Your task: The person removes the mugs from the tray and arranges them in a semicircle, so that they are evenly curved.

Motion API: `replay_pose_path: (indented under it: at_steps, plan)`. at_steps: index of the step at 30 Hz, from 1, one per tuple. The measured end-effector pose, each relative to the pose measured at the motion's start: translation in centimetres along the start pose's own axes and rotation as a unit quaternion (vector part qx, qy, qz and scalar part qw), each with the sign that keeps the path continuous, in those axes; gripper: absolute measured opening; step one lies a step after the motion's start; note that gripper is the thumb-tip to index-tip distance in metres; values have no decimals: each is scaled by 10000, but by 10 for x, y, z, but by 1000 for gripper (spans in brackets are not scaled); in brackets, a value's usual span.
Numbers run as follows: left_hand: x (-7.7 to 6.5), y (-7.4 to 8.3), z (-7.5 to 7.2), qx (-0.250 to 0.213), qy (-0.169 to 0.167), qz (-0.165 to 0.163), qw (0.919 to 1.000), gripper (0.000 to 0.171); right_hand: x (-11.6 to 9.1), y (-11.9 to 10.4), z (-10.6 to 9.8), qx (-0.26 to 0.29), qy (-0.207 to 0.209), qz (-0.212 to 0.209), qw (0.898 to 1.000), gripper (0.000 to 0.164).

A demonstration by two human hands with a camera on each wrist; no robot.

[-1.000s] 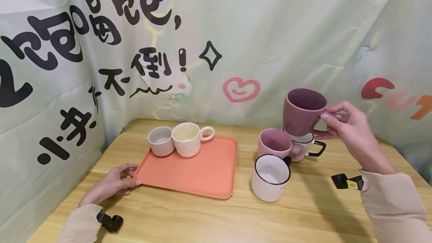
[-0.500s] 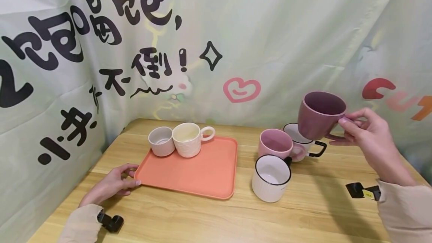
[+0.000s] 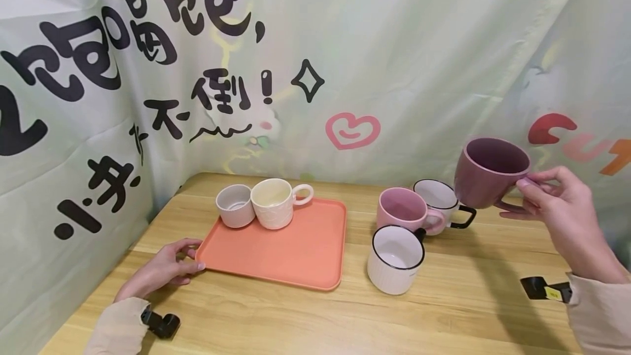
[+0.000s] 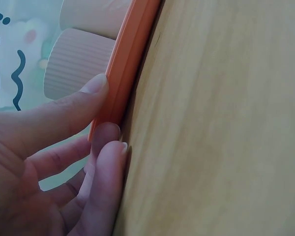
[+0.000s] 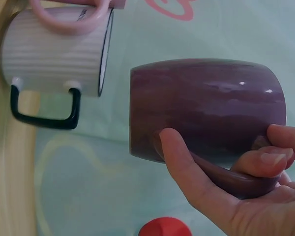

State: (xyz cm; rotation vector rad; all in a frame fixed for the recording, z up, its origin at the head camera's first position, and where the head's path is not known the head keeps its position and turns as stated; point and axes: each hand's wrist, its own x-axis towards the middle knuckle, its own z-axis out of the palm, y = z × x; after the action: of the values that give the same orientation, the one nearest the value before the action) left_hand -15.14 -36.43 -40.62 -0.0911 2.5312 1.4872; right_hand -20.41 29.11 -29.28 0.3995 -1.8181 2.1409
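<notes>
My right hand [image 3: 567, 201] grips a purple mug [image 3: 485, 174] by its handle and holds it in the air, tilted a little, at the right of the head view. In the right wrist view the mug's side [image 5: 206, 108] faces the camera, fingers curled round the handle [image 5: 236, 181]. At the tray's near left corner my left hand [image 3: 165, 267] pinches the rim of an orange tray [image 3: 276, 253], thumb on top and fingers against its outer side. A grey cup [image 3: 236, 212] and a cream mug [image 3: 273, 210] stand side by side toward the tray's back left.
Right of the tray, a pink mug [image 3: 400, 210] stands between a white black-rimmed mug [image 3: 394, 273] in front and another white mug with a black handle [image 3: 443, 210] behind. A printed curtain [image 3: 394, 59] hangs along the back of the wooden table [image 3: 296, 322].
My right hand has carried the purple mug to the right and slightly down, uncovering the rear white mug. The left hand, the tray and the other mugs stay where they were.
</notes>
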Motion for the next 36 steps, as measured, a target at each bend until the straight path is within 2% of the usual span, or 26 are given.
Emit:
replay_pose_path:
  at_steps: [3,8,10,15,18,27,36]
  plan:
    - [0,1,0,-10,-22,9,10000,70,-1,3,-5,-57,152,-27,9999,14]
    - [0,1,0,-5,-17,-17,10000,70,0,9,-10,-338,644,25,9973,16]
    - [0,1,0,8,-3,-23,10000,70,0,12,-11,-214,744,59,9970,17]
    - [0,1,-1,3,-7,-19,10000,70,0,22,-16,253,781,175,9965,18]
    - [-1,1,0,-2,-7,-16,10000,70,1,29,-20,341,820,313,9956,18]
    - [-1,1,0,3,37,-39,10000,69,5,59,-39,0,928,541,9942,16]
    - [0,1,0,14,33,-52,10000,70,3,70,-34,-34,841,1218,9890,17]
